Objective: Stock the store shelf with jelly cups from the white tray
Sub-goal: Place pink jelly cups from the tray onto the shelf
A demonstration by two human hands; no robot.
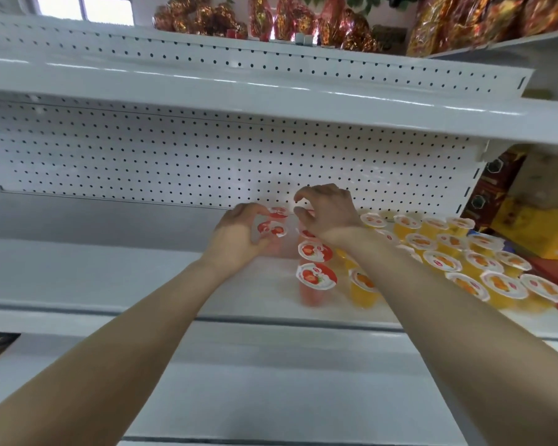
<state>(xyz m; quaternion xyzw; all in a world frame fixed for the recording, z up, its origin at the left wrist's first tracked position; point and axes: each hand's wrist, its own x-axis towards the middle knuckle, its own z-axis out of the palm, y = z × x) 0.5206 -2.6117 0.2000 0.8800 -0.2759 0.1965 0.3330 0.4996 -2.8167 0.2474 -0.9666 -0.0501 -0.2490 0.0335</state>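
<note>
Both arms reach onto the white shelf (110,272). My left hand (239,236) curls round a red strawberry jelly cup (272,229) near the back of the shelf. A second red cup (278,212) stands just behind it. My right hand (329,214) hovers over the back of the red row with fingers curled; whether it holds a cup is hidden. Two more red cups (314,251) (316,278) stand in a line toward the front. Several orange jelly cups (445,262) fill the shelf to the right. The white tray is out of view.
A white pegboard back panel (174,162) closes the shelf behind. Another shelf board (239,91) hangs overhead, with shiny red and gold snack bags (335,24) higher up. Yellow and dark boxes (535,220) sit at the right. The shelf's left half is bare.
</note>
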